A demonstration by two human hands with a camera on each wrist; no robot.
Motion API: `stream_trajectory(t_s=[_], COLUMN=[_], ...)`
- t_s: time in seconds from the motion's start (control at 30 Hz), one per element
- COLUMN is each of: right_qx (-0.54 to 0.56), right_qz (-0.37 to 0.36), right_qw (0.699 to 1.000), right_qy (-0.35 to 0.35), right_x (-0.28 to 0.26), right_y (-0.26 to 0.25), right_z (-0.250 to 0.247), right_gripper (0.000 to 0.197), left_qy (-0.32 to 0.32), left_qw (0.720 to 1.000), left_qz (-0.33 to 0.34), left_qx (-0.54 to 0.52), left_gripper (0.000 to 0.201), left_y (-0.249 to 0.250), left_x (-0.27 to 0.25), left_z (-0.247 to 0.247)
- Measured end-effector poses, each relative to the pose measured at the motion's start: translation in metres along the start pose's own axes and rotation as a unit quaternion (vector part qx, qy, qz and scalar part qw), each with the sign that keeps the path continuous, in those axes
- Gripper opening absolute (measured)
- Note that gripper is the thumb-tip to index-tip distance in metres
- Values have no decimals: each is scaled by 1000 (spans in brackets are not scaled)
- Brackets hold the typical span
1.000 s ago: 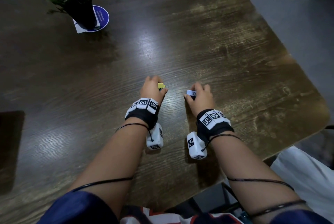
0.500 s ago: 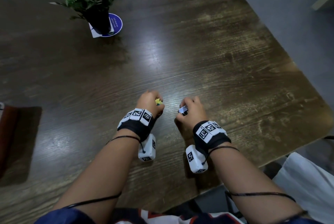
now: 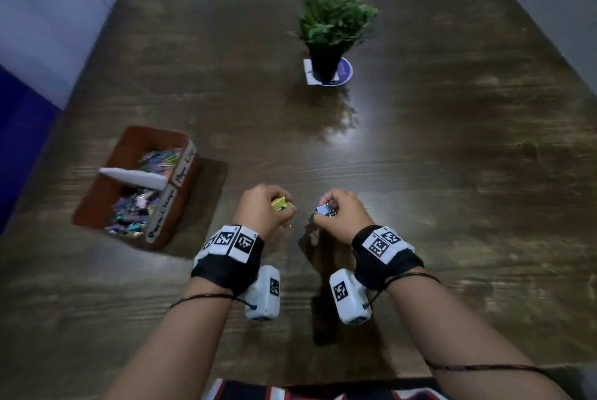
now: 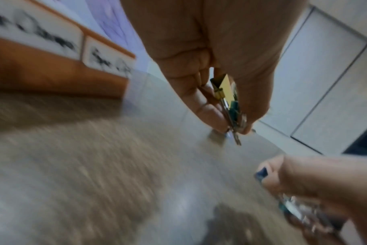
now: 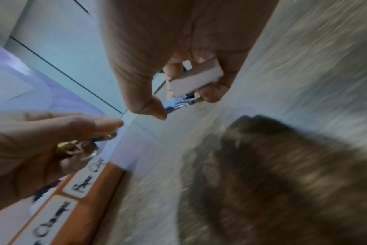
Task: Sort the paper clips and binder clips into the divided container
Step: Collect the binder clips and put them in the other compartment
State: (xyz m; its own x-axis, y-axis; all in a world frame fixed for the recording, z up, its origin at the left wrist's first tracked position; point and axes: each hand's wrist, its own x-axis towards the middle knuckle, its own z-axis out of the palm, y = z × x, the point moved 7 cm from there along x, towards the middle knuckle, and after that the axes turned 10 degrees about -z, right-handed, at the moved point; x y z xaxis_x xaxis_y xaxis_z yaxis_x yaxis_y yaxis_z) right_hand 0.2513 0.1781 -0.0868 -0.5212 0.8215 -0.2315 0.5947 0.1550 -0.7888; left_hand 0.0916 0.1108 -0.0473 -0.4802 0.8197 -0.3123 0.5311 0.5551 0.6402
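I see my left hand pinching a yellow binder clip and my right hand pinching a white binder clip above the table, right of the divided container holding colourful clips in both compartments.

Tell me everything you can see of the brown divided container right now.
The divided container is a brown, open-topped rectangular box on the table, to the left of the left hand; neither hand touches it. A white divider splits it into a far and a near compartment, each holding a heap of small colourful clips, too blurred to tell apart. Two white handwritten labels run along its right rim; the writing is unreadable.
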Motion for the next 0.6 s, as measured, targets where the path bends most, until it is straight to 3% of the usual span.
stream_trajectory(t_s=[0.23,0.33,0.4,0.5,0.53,0.6], right_qx=[29,48,62,61,62,60], right_qz=[-49,-51,-50,-39,-34,-36], right_qw=[997,996,996,996,997,997], right_qy=[-52,-51,-40,-42,-41,-32], right_x=[16,16,16,12,11,10], right_y=[-93,-115,-123,-123,-122,-130], right_z=[96,125,139,153,155,152], right_gripper=[15,15,16,15,15,15], left_qy=[222,301,293,187,186,244], left_qw=[975,953,956,974,972,961], left_qz=[-2,-17,-22,-39,-31,-20], left_qx=[-23,-5,16,119,139,125], left_gripper=[15,17,20,27,28,31], left_y=[-91,-130,-152,-175,-180,-186], left_x=[-36,-39,-25,-7,-7,-14], left_z=[-191,-234,-233,-204,-202,-211])
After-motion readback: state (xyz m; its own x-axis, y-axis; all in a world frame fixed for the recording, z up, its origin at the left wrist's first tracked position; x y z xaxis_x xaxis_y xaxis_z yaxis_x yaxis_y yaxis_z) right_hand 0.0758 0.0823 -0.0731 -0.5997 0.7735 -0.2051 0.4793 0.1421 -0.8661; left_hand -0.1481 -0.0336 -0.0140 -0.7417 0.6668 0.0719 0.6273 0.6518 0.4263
